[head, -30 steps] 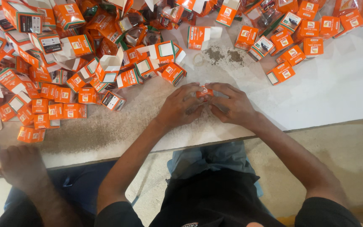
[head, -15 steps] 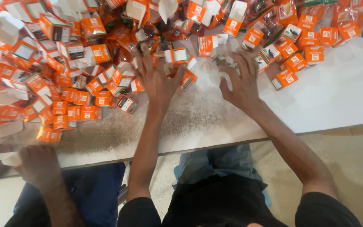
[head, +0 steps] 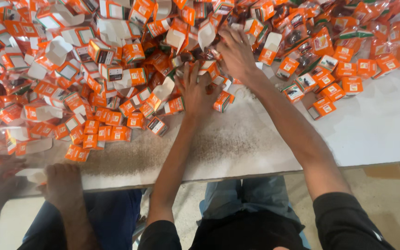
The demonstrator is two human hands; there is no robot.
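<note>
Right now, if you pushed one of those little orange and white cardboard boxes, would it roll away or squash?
A small orange and white cardboard box would probably slide, not roll, since its sides look flat. It is likely light: many lie heaped on the white table. Open ones show thin flaps, so squeezing might crush them. The left hand and right hand rest among them.

Left hand [head: 195, 92] and right hand [head: 237, 53] parted, reached deeper into orange cartons [head: 116, 74]

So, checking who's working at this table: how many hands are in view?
4. Left hand and right hand reach into the orange boxes; a co-worker's two hands rest at the table's lower-left edge.
</note>
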